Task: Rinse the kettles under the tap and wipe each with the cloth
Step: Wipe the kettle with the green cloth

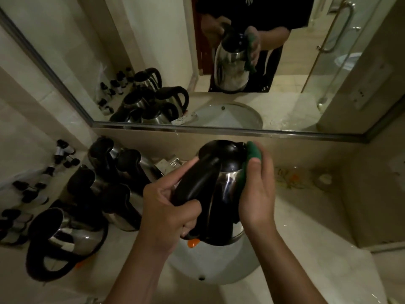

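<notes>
Dim, soft-focus view with wide-angle bending toward the edges.

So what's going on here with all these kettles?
A person is cleaning kettles at a bathroom basin. The left hand grips the black handle of a steel kettle held over the basin, while the right hand presses a green cloth against its side, wiping it. More kettles stand grouped on the counter to the left, beside some small bottles. The mirror above reflects the same scene.
</notes>
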